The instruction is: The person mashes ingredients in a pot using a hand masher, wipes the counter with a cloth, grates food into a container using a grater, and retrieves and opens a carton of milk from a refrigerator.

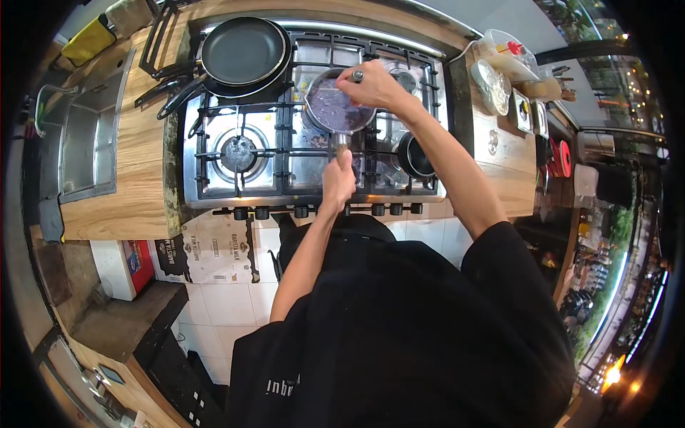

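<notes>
In the head view, my left hand (339,184) is closed around the handle of a metal saucepan (342,141) on the middle of the gas stove. Purple, bubbly-looking liquid (334,109) fills part of the saucepan. Above its far right side, my right hand (378,87) grips a utensil with a round metal handle end (357,75). The utensil's lower end is hidden by the hand and the liquid, so its kind cannot be made out.
Black frying pans (242,51) sit stacked at the stove's back left. A small black pot (415,155) stands front right, near my right forearm. The counters hold a sink (89,146) on the left and a plastic-covered bowl (491,87) on the right.
</notes>
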